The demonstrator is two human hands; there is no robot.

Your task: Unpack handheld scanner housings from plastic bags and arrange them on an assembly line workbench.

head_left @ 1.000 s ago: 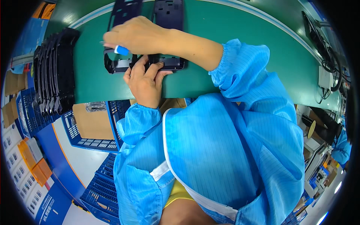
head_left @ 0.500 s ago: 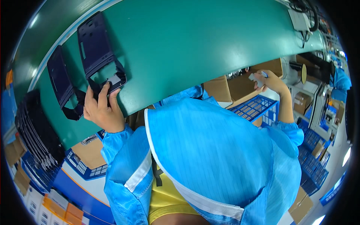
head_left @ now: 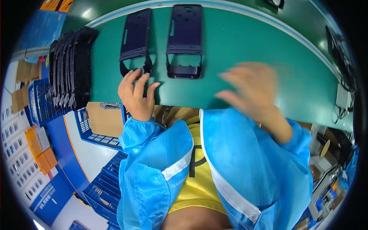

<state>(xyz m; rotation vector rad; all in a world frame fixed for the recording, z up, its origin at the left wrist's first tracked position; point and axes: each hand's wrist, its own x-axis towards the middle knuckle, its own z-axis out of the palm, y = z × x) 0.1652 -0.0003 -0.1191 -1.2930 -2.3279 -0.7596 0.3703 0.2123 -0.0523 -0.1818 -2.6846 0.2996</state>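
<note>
Housing (head_left: 137, 32), left of its twin (head_left: 186, 32) on green bench (head_left: 245, 42), touched at near end by left hand (head_left: 138, 96), fingers spread, could skid if pressed unevenly; right hand (head_left: 253, 88) blurred, fingers apart.

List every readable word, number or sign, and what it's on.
Lettering located, not copied:
Yellow shirt: large dark lettering, partly covered by the blue jacket.
Blue panel, lower left: white lettering, too small to read.
Left dark frame, right dark frame: none I can make out.
</note>
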